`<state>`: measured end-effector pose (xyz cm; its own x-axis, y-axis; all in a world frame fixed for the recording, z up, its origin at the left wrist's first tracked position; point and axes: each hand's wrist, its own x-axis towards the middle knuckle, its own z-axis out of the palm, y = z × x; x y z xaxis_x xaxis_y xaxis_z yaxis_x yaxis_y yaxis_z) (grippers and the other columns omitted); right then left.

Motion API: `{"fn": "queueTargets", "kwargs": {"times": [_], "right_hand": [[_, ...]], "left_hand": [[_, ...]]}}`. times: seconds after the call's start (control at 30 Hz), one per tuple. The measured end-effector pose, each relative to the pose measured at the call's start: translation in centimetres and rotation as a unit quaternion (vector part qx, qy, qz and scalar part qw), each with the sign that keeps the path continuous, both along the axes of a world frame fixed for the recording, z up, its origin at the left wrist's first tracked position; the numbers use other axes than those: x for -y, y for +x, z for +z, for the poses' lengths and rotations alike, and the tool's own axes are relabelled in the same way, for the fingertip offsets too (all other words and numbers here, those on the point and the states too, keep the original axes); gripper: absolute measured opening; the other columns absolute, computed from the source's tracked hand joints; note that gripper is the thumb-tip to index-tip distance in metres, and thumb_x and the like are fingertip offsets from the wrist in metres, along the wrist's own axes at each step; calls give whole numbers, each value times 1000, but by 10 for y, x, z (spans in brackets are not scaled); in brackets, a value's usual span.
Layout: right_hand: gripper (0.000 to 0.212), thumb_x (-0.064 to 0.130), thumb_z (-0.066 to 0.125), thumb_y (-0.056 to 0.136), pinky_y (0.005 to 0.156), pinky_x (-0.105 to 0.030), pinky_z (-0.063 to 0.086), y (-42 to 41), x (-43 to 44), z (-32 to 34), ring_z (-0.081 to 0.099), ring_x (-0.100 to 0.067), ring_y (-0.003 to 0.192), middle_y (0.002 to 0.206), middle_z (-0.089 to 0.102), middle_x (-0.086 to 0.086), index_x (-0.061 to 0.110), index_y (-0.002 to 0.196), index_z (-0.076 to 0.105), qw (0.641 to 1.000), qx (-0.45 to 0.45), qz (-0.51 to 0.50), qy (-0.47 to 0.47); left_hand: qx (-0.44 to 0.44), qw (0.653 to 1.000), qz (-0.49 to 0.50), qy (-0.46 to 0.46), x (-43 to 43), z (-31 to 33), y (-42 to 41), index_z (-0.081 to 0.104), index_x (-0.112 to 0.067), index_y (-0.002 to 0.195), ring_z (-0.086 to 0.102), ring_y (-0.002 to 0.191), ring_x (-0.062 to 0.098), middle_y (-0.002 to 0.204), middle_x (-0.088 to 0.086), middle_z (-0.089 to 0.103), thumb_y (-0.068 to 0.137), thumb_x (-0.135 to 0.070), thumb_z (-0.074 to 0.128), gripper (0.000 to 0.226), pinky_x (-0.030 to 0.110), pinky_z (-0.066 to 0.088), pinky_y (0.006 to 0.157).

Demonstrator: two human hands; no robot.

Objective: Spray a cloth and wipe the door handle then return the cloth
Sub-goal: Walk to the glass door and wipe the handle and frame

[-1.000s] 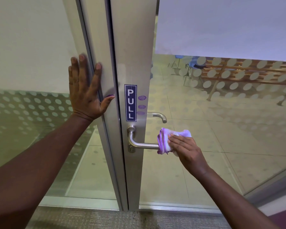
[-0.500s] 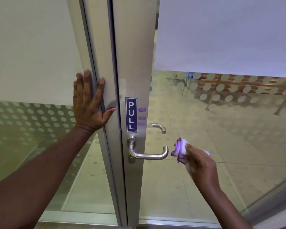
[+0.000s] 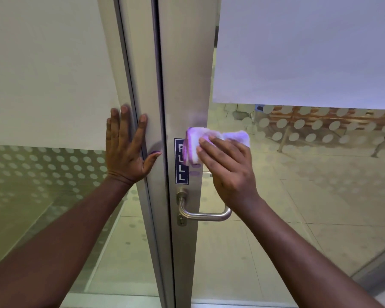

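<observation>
The left hand (image 3: 129, 150) lies flat and spread open against the metal frame (image 3: 142, 85), while the right hand (image 3: 226, 170) presses the folded purple-white cloth (image 3: 195, 144) onto the door stile over the PULL sign (image 3: 181, 172), above the bare steel door handle (image 3: 203, 215), frosted dotted glass (image 3: 309, 52) beyond.

1. The left hand (image 3: 129, 150) lies flat on the frame left of the door stile (image 3: 187, 74).
2. The right hand (image 3: 227, 172) presses a cloth (image 3: 196, 143) on the stile, over the sign (image 3: 181, 172).
3. The handle (image 3: 203, 215) sits below the sign.
</observation>
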<state>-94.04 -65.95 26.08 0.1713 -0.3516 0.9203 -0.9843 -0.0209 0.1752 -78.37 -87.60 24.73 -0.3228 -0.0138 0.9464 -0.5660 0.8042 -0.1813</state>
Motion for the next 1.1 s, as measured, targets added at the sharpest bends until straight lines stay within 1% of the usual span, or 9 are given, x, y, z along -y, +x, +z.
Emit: {"fn": "queueTargets", "kwargs": {"times": [0.17, 0.27, 0.4, 0.5, 0.6, 0.77, 0.87, 1.0, 1.1], "right_hand": [[32, 4, 43, 100, 96, -39, 40, -15, 18, 7, 58, -22, 122, 129, 64, 0, 12, 117, 68, 995, -62, -17, 82], [34, 1, 50, 95, 99, -36, 35, -21, 20, 4, 50, -17, 130, 133, 61, 4, 16, 121, 66, 991, -69, -27, 115], [35, 1, 55, 91, 101, -29, 29, -23, 21, -2, 48, -13, 131, 131, 62, 7, 18, 119, 67, 990, -60, -25, 125], [32, 3, 51, 95, 103, -25, 25, -23, 24, -8, 50, -11, 129, 129, 63, 7, 19, 117, 68, 991, -52, -21, 120], [35, 7, 40, 100, 100, -26, 32, -22, 25, -23, 53, -10, 127, 128, 64, 7, 19, 117, 68, 989, -62, -9, 133], [30, 11, 43, 100, 92, -33, 44, -23, 26, -49, 56, -9, 123, 124, 67, 8, 19, 114, 69, 984, -42, 20, 174], [28, 13, 45, 100, 91, -30, 40, -23, 25, -59, 57, -8, 121, 123, 67, 10, 21, 113, 69, 976, -32, 19, 216], [44, 19, 27, 103, 91, -26, 34, -19, 20, -67, 58, -7, 118, 122, 67, 11, 22, 108, 70, 961, -27, 28, 273], [36, 17, 36, 99, 95, -23, 30, -18, 17, -68, 59, -7, 116, 119, 69, 10, 22, 106, 71, 953, -18, 31, 300]], "left_hand": [[-1, 1000, -4, -1, 0, 0, 0, 29, -11, 147, 4, 147, 33, 161, 5, -8, 89, -61, 31, 77, 51, 14, 120], [-3, 1000, -6, -1, -1, 0, 1, 29, -10, 147, 3, 147, 32, 161, 4, -8, 89, -61, 31, 77, 52, 15, 120], [-7, 1000, -7, -4, -1, -2, 0, 26, -12, 148, 4, 147, 32, 161, 4, -8, 89, -62, 31, 77, 52, 15, 120], [-11, 1000, -9, -4, 0, -1, -1, 25, -13, 148, 2, 147, 31, 161, 4, -8, 89, -62, 31, 77, 51, 14, 120], [-13, 1000, -8, -7, 0, -1, -2, 27, -12, 147, 3, 147, 31, 161, 4, -8, 89, -62, 32, 77, 51, 14, 120], [-8, 1000, -1, -8, 1, -2, -1, 26, -12, 148, 7, 146, 33, 161, 5, -7, 89, -61, 35, 77, 51, 14, 120], [-10, 1000, 0, -7, 0, -2, -1, 25, -13, 148, 7, 146, 33, 161, 5, -8, 89, -60, 36, 77, 51, 14, 120], [-13, 1000, -5, -4, -1, -1, -1, 25, -13, 148, 4, 147, 31, 161, 4, -8, 89, -60, 35, 76, 51, 14, 120], [-10, 1000, -7, -4, -1, 0, -1, 24, -13, 148, 0, 147, 29, 160, 3, -10, 89, -60, 33, 76, 50, 13, 120]]}}
